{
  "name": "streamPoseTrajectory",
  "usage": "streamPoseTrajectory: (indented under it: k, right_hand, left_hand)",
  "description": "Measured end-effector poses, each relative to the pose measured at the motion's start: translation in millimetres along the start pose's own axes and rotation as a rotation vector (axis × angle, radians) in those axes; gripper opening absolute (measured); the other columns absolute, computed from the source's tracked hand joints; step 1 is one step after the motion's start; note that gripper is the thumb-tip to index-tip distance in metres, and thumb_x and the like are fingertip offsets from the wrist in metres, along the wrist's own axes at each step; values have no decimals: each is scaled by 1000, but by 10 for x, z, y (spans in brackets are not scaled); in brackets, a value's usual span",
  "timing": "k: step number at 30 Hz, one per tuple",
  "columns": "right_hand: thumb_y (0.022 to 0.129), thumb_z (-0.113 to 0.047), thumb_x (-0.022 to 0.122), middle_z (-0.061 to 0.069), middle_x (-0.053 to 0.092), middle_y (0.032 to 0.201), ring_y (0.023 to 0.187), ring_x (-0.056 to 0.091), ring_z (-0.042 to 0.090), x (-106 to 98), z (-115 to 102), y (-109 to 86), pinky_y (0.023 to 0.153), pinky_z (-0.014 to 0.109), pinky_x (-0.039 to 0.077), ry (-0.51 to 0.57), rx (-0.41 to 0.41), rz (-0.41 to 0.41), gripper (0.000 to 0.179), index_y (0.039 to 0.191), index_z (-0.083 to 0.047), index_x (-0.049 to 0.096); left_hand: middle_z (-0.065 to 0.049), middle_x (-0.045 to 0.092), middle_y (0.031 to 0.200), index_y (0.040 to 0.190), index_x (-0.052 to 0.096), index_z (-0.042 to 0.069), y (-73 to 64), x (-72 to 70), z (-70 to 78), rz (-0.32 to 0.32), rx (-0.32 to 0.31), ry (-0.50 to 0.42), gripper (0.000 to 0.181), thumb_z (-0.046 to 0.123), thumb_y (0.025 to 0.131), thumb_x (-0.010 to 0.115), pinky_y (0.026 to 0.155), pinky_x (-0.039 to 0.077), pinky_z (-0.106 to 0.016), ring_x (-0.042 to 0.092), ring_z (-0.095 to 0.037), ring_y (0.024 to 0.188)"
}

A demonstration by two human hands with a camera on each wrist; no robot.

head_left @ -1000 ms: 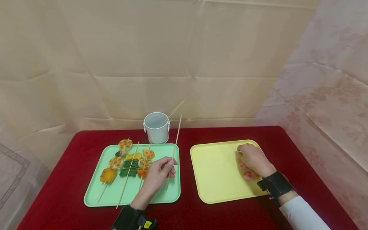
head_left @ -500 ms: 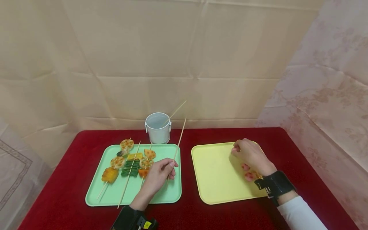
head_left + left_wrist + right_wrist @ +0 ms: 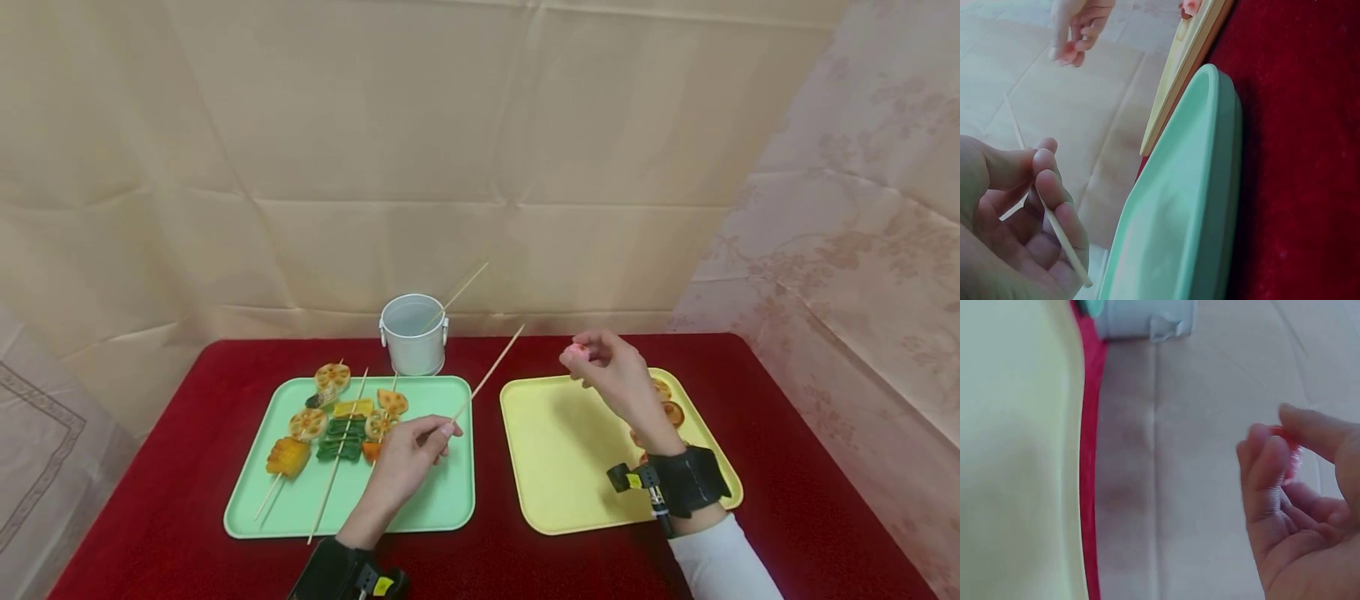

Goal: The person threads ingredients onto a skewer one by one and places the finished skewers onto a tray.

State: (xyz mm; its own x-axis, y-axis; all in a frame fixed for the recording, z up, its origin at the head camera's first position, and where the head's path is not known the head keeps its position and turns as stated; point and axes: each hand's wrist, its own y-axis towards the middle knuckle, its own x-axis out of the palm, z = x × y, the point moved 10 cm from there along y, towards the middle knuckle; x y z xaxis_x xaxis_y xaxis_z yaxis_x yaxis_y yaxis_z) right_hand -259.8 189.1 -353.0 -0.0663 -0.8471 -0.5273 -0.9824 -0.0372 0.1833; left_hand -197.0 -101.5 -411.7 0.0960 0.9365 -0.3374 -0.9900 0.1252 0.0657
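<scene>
Rising from the yellow tray point(image 3: 555, 475), the right hand point(image 3: 611, 371) pinches a pink food piece point(image 3: 578, 352) near the wooden skewer point(image 3: 489, 374) the left hand point(image 3: 415, 454) holds (tip now leaning rightward); steady, centred alignment seems wise.

Place: cloth-draped tabletop corner, room type unclear
Backdrop: creased beige sheet point(image 3: 360, 167) beyond the right fingers point(image 3: 597, 338)
Side: floral drape point(image 3: 847, 250) right of them
Tabletop: red cloth point(image 3: 525, 571) below them

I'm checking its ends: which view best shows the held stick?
The left wrist view: the stick is close, both ends visible. The head view shows its upper length, the left hand hiding the rest; the right wrist view, none discernible.
</scene>
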Motion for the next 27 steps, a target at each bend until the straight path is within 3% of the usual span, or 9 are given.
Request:
streamPoseTrajectory:
  k: [7,16,22,27]
  right_hand:
    - [96,-39,75,15,70,115,95,71,31,141,0,23,83,26,59,279,48,37,51,135,-7,64]
    - [105,-18,64,7,70,112,97,69,15,315,-14,59,90,27,57,732,42,-38,41,139,4,57]
    - [103,-18,66,6,71,111,99,70,14,371,-41,58,91,27,56,813,55,-39,38,133,4,59]
    - [104,-16,65,6,71,110,97,69,14,431,-69,61,91,26,56,852,50,-58,46,137,13,52]
  left_hand:
    - [-1,66,70,98,82,12,3,-51,10,24,31,105,12,13,99,70,59,42,-25,55,-11,64]
    - [-1,67,69,96,82,10,31,-115,-13,21,21,115,11,11,98,71,60,45,-26,59,-14,66]
    - [2,69,69,94,83,11,29,-119,-1,14,20,124,10,12,96,73,59,45,-26,61,-15,65]
    - [2,69,67,93,84,14,17,-109,-4,14,12,146,10,12,95,74,57,41,-25,57,-9,61]
